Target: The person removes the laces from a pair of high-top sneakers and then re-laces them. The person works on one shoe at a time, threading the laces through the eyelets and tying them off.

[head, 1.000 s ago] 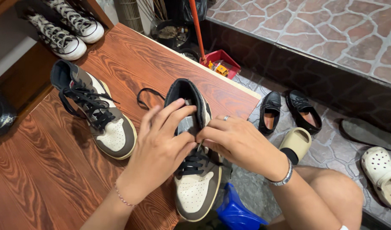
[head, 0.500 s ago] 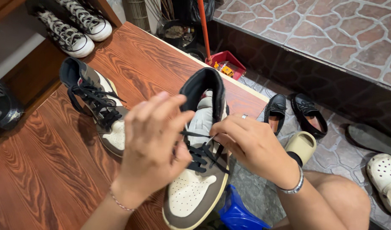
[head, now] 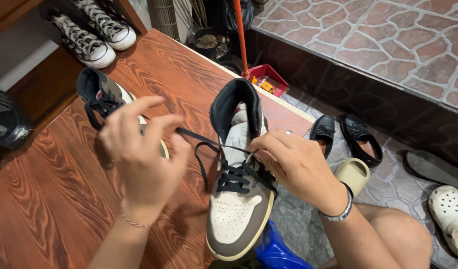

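Reddish wood-grain tabletop [head: 49, 199] takes up the left half of the view, with brown stone paving off to the right. A brown and cream high-top sneaker [head: 239, 199] is stood near the table's right edge, toe toward the camera, and its black lace [head: 204, 144] is stretched out leftward. The lace end is pinched by the left hand [head: 139, 154], thumb and fingers closed on it, though the exact grip is hidden behind the knuckles. The right hand [head: 294, 167] is pressed on the sneaker's eyelets, fingers curled together on the crossed laces; what's under them can't be made out.

The matching second sneaker [head: 102, 97] is mostly blocked by the left hand. A dark thing [head: 4, 122] at the left edge is cut off and hard to name. A small red box [head: 269, 79] with something yellow inside sits on the floor past the table, and a blue plastic shape [head: 279, 251] is cropped at the bottom.

Compared with half a second ago, the left hand has been pulled away to the left and the lace drawn taut.
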